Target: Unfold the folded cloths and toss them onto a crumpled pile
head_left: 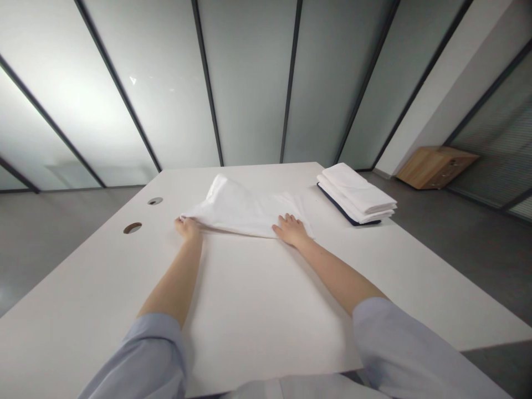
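A white cloth (245, 209) lies partly folded across the middle of the white table, its far left part raised in a peak. My left hand (188, 228) is closed on the cloth's near left corner and lifts it slightly. My right hand (291, 230) rests flat on the near right part of the cloth, fingers spread. What the cloth is, a plain sheet or a garment, I cannot tell.
A stack of folded white cloths (355, 191) stands at the table's right, with a dark flat piece (338, 208) beneath. Two round holes, one open (132, 228) and one with a metal cover (155, 201), are at left. A wooden cabinet (436, 167) stands beyond on the floor.
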A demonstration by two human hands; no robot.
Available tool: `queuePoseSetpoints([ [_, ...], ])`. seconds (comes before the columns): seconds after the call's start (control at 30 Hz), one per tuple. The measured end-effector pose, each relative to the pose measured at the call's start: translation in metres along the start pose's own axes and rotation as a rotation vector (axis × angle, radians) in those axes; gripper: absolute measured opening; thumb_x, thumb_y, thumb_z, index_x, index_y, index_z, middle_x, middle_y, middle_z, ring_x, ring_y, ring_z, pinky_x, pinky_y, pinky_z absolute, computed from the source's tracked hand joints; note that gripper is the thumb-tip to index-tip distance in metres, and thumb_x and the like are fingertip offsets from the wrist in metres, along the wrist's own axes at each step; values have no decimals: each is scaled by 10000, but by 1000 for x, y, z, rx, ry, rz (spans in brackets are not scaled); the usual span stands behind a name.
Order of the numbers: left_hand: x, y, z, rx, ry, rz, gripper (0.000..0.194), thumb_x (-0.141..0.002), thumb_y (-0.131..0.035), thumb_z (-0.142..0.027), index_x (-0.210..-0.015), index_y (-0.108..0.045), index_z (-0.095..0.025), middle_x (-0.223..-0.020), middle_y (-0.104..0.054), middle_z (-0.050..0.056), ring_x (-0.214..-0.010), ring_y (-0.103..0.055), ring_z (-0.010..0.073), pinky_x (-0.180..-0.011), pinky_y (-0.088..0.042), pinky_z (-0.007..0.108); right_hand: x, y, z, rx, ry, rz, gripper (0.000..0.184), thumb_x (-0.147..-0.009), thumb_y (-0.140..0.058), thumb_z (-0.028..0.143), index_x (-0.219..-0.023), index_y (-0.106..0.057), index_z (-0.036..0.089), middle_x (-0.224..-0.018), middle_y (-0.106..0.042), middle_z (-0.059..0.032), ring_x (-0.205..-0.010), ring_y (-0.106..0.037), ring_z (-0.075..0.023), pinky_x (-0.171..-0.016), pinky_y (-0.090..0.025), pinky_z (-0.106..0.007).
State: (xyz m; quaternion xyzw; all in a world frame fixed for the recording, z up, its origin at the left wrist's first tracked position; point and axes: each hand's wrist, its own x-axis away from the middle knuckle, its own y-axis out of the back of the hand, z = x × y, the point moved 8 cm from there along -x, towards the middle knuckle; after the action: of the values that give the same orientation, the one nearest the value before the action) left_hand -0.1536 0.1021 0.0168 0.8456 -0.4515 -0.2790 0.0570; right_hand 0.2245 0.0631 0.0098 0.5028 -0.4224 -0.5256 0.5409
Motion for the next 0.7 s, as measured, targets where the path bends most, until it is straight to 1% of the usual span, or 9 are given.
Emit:
queuePoseSetpoints([
  [0.07, 2, 27, 3, -68, 87, -258, 381, -854, -369, -230, -1215, -431, -126, -1118, -563, 145, -1056, -549, 242, -954, -427, 456, 2, 13, -4, 50, -11, -38, 478, -924, -427, 500, -1173, -634, 149, -1246, -596, -222, -1188, -518, -343, -953, -371, -471],
  [0.1, 6, 33, -3, -103, 92, -339, 415, -832, -404, -210, -1237, -429, -123, -1169, -551, 158, -1111, -529, 249, -999, -394, 461, 3, 18, -4, 54, 4, -43, 452, -921, -432, 499, -1086, -673, 154, -1157, -642, -213, -1114, -563, -332, -917, -390, -447],
  [0.13, 10, 30, -14, -140, 56, -346, 432, -820, -434, -205, -1245, -444, -130, -1199, -550, 157, -1143, -519, 252, -1024, -375, 454, 4, 21, -4, 39, 31, -36, 435, -924, -427, 494, -1012, -696, 163, -1077, -673, -194, -1042, -599, -313, -879, -406, -416],
  [0.17, 15, 19, -28, -180, -14, -272, 426, -819, -458, -216, -1239, -473, -146, -1204, -565, 147, -1152, -521, 254, -1031, -373, 443, 4, 23, -4, 9, 57, -21, 426, -931, -414, 484, -957, -707, 176, -1011, -694, -167, -977, -623, -289, -836, -419, -383],
  [0.27, 40, -42, -65, -336, -260, 198, 359, -856, -503, -330, -1186, -567, -204, -1177, -625, 115, -1162, -533, 273, -1038, -368, 453, 2, 27, -11, -101, 56, -38, 364, -938, -404, 424, -955, -709, 227, -903, -717, -82, -863, -644, -230, -737, -428, -314],
  [0.37, 71, -80, -74, -524, -356, 506, 401, -832, -569, -473, -1159, -613, -244, -1286, -594, 109, -1269, -451, 323, -1097, -248, 550, -4, 36, -32, -87, -66, -215, 329, -895, -469, 344, -1123, -669, 217, -1054, -691, -97, -956, -612, -238, -788, -424, -321],
  [0.5, 85, -89, -73, -599, -366, 605, 457, -840, -549, -529, -1193, -619, -246, -1383, -523, 123, -1335, -379, 346, -1105, -185, 592, -12, 27, -59, -6, -200, -215, 360, -846, -543, 363, -1108, -693, 168, -1142, -630, -180, -1048, -544, -329, -856, -406, -431],
  [0.57, 84, -88, -72, -602, -366, 604, 460, -847, -544, -522, -1204, -617, -242, -1380, -524, 127, -1335, -381, 347, -1107, -184, 590, -15, 25, -64, -4, -179, -221, 288, -852, -538, 334, -998, -734, 183, -1099, -639, -177, -1048, -525, -336, -873, -391, -457],
  [0.7, 82, -88, -73, -606, -364, 590, 503, -840, -558, -499, -1267, -566, -233, -1396, -505, 142, -1335, -381, 348, -1113, -177, 586, -17, 42, -52, -74, -59, -389, 244, -853, -493, 218, -878, -735, 200, -1117, -646, -137, -1131, -461, -326, -961, -341, -479],
])
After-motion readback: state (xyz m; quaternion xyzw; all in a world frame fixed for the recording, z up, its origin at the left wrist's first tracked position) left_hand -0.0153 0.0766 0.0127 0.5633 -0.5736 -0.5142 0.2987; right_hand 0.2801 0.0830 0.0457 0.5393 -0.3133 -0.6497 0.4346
